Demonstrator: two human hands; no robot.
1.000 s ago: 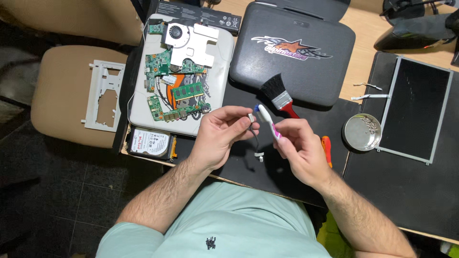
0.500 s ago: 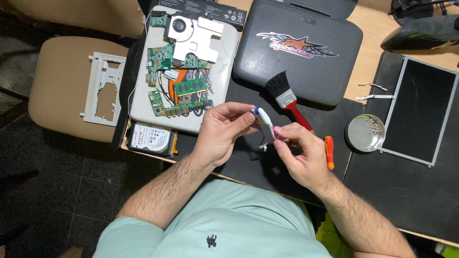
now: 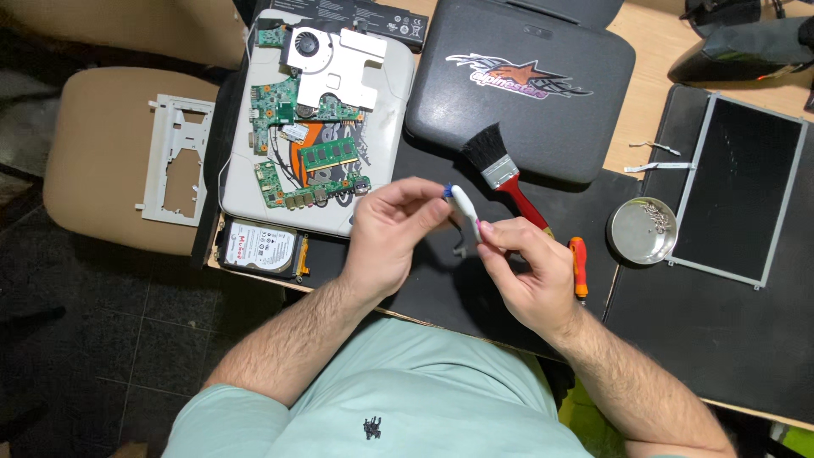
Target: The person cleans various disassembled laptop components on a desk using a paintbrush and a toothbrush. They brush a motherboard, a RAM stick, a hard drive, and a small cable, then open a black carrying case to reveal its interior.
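Both hands are up over the black mat (image 3: 424,280) working a small white tube (image 3: 465,212) with a blue tip. Left hand (image 3: 386,233) pinches the blue end, right hand (image 3: 530,271) grips the lower end. Just behind them lies a red-handled brush (image 3: 500,174) with black bristles, and an orange screwdriver (image 3: 579,267) sits beside the right hand. To the left there's an opened laptop base with green circuit boards (image 3: 305,165) and a fan (image 3: 307,42), plus a hard drive (image 3: 259,246) below it. A little round metal dish (image 3: 642,231) holding screws sits on the right, next to a bare screen panel (image 3: 738,187).
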